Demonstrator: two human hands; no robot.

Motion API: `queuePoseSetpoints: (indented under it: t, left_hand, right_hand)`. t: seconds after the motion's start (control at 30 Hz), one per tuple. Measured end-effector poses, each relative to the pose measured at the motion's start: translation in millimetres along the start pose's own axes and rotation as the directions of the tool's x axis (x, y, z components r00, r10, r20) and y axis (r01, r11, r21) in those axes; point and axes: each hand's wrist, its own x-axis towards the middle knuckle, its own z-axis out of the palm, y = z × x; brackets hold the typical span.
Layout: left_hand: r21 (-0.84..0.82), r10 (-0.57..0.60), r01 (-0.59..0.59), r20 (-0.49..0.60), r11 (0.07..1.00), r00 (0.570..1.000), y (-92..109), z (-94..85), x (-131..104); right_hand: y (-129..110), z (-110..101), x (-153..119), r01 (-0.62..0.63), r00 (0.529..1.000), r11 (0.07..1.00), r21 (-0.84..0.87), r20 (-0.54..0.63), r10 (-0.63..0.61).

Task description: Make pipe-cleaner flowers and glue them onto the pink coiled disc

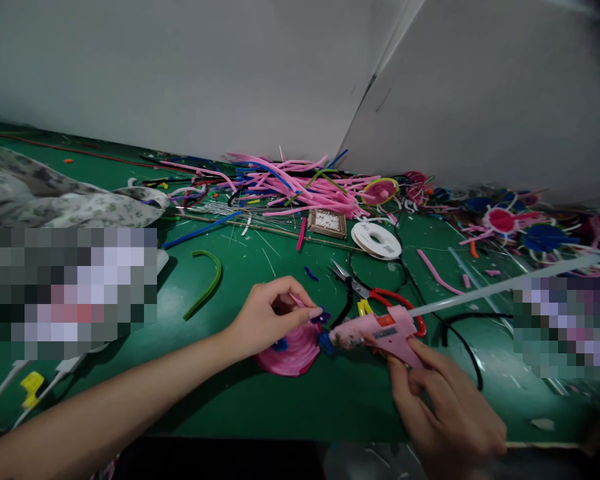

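Observation:
My right hand point(443, 400) is wrapped round the grip of a pink hot glue gun point(373, 330). A long translucent glue stick point(500, 290) juts from its back end. The gun's nozzle points left, close to a round pink pipe cleaner disc point(293, 353) on the table. Above that disc, my left hand point(270, 317) is closed in a pinch. A small dark-blue pipe cleaner piece point(323, 315) shows at its thumb and fingertip. Part of the disc lies hidden under my left hand. Whether the nozzle touches it, I cannot tell.
Red-handled pliers point(357, 285) lie behind the glue gun, near a white spool point(377, 239) and a small framed tray point(327, 223). Pink pipe cleaners point(300, 187) are heaped against the wall. A green pipe cleaner point(213, 280) and floral cloth point(55, 193) lie left.

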Motion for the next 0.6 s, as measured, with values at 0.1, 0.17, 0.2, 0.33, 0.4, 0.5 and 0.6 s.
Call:
queuePoseSetpoints:
  t: [0.1, 0.17, 0.2, 0.33, 0.4, 0.5, 0.6]
  left_hand:
    - [-0.006, 0.005, -0.005, 0.0, 1.0, 1.0, 0.3, -0.1, -0.3]
    - [-0.005, 0.008, -0.008, 0.003, 1.0, 1.0, 0.8, -0.3, -0.3]
    - [-0.003, 0.01, -0.01, 0.002, 1.0, 1.0, 0.9, -0.5, -0.2]
    - [-0.001, 0.025, -0.025, -0.002, 1.0, 1.0, -0.2, -0.7, 0.0]
    - [-0.003, 0.034, -0.034, -0.004, 0.999, 0.999, -1.3, -0.6, -0.1]
    - [-0.006, 0.044, -0.044, -0.006, 0.999, 0.999, -2.3, -0.5, 0.2]
    - [-0.005, 0.047, -0.047, -0.006, 0.999, 0.999, -2.3, -0.8, 1.4]
  right_hand:
    - [0.0, 3.8, -0.2, -0.024, 1.0, 1.0, -0.004, 0.009, 0.024]
    - [-0.4, 6.7, -0.4, -0.052, 0.998, 0.999, 0.001, 0.021, 0.052]
    - [-0.7, 8.1, -0.5, -0.062, 0.998, 0.998, 0.008, 0.029, 0.061]
    - [-1.1, 13.6, 0.3, -0.129, 0.989, 0.991, 0.031, 0.075, 0.126]
    - [-0.6, 16.6, 0.6, -0.157, 0.985, 0.986, 0.05, 0.079, 0.153]
    - [0.8, 20.0, 0.5, -0.194, 0.978, 0.975, 0.106, 0.095, 0.185]
    - [2.5, 20.6, -0.5, -0.259, 0.962, 0.956, 0.141, 0.129, 0.241]
